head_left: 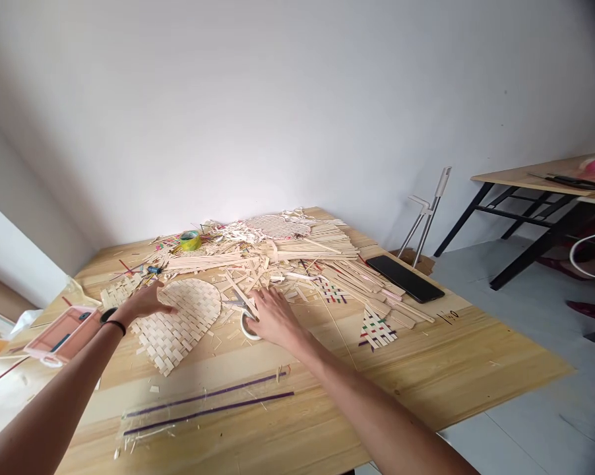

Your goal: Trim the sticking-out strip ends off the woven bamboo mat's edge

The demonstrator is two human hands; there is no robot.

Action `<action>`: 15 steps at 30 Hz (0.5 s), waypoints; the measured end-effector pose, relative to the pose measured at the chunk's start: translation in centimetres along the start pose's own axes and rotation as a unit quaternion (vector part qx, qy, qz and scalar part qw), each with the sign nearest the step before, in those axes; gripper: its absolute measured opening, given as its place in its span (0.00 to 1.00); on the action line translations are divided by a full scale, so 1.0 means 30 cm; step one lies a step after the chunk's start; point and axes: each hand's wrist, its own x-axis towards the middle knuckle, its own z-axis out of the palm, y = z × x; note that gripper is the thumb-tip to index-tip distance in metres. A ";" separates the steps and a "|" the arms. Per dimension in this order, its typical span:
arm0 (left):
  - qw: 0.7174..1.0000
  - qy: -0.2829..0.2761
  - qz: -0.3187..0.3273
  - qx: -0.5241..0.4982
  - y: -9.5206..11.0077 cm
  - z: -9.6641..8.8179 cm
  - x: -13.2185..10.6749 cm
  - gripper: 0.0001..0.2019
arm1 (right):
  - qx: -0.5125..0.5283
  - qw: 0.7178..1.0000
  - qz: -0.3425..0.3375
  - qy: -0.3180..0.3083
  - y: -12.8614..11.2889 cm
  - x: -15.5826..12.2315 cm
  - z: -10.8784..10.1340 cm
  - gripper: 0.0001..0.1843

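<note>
My right hand [276,316] is closed around a pair of scissors [247,330] with white handles, which lies on the table. The scissor blades point away, toward loose bamboo strips. My left hand [146,302] is at the upper left edge of a rounded, pointed woven bamboo piece [183,323], thumb and fingers apart. Whether it touches the weave is not plain. Another woven piece [122,290] lies behind that hand, partly covered. Nearer to me, two dark purple strips [208,412] lie under what looks like clear tape.
Piled bamboo strips [322,244] cover the table's far side, with a roll of yellow-green tape [189,240]. A black phone [405,278] and a small coloured triangular weave [378,328] lie right. A pink box [64,335] stands left. Another table [520,177] is at right.
</note>
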 end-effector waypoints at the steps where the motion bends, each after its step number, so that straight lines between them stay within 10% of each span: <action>1: 1.000 -0.002 -0.001 -0.005 -0.002 -0.004 0.000 0.39 | 0.000 1.000 0.004 0.000 0.006 0.008 -0.003 0.20; 8: 0.993 0.026 0.055 -0.098 -0.014 -0.054 -0.002 0.14 | 0.079 0.994 0.043 0.055 0.067 0.044 -0.014 0.15; 15: 0.967 0.073 0.113 -0.218 0.017 -0.222 -0.034 0.31 | 0.292 0.949 0.050 0.109 0.122 0.056 -0.019 0.31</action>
